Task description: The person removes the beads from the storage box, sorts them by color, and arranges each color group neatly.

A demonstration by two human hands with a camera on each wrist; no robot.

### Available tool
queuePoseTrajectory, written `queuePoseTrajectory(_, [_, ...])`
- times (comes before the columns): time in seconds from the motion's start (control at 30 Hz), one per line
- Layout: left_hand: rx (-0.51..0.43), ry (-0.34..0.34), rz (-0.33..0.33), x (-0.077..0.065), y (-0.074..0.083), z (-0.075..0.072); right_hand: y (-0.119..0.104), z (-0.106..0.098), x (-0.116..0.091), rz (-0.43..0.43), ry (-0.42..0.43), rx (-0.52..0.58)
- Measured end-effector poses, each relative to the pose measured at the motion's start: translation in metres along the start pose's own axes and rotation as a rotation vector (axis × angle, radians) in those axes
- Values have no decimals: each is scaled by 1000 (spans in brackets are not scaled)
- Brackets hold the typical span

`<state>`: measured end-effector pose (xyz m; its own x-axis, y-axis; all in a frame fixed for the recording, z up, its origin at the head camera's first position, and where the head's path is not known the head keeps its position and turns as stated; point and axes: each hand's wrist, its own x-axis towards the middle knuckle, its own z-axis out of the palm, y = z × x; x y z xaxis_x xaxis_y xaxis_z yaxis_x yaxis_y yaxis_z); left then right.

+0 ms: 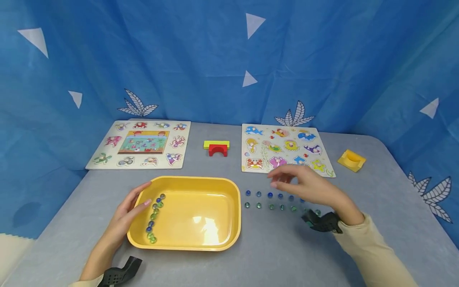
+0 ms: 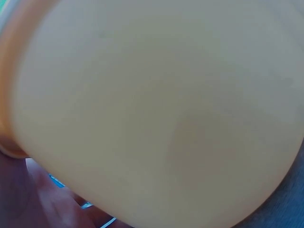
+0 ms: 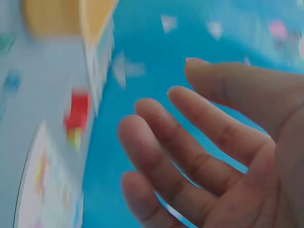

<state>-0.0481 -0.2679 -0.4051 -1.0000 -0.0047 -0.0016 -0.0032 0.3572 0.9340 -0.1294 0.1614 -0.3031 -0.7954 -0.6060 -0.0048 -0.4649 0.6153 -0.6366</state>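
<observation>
My left hand grips the left rim of a yellow tray, thumb over the inside. Several blue and green glass marbles lie in a line along the tray's left wall. The left wrist view is mostly filled by the tray's pale outer surface. My right hand hovers right of the tray, above two rows of marbles on the table: blue marbles behind, green marbles in front. In the right wrist view its fingers are loosely bent, with nothing between them and the thumb.
Two knobbed puzzle boards stand behind: a sea-scene board at left and a sea-animal board at right. Between them sit a red arch block and a yellow-green block. A yellow block lies farther right.
</observation>
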Motion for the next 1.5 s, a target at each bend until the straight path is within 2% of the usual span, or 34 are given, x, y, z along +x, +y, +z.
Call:
queuePoseTrajectory(0.17, [11, 0, -8, 1, 0, -1, -52, 42, 60, -198, -218, 25])
queuePoseTrajectory(0.3, [11, -8, -1, 4, 2, 0, -84, 89, 101, -267, -347, 20])
queuePoseTrajectory(0.37, [10, -15, 3, 5, 2, 0, -94, 112, 119, -261, -367, 32])
queuePoseTrajectory(0.43, [11, -23, 3, 5, 3, 1, -99, 133, 135, -230, -352, 55])
queuePoseTrajectory(0.63, [3, -31, 21, 5, 3, 0, -107, 180, 163, 18, -214, 179])
queuePoseTrajectory(0.77, [-14, -30, 42, 4, 2, -2, -112, 194, 168, 160, -99, 230])
queuePoseTrajectory(0.97, [-8, -22, 46, 2, 1, -4, -118, 205, 167, 276, -8, 124])
queuePoseTrajectory(1.2, [-12, -16, 41, 2, -1, -3, -117, 209, 167, 285, 54, 46])
queuePoseTrajectory(1.4, [-18, -18, 55, 1, 0, -4, -116, 209, 168, 265, 49, 61])
queuePoseTrajectory(1.5, [-20, -26, 50, 1, 0, -4, -116, 207, 168, 269, 32, 113])
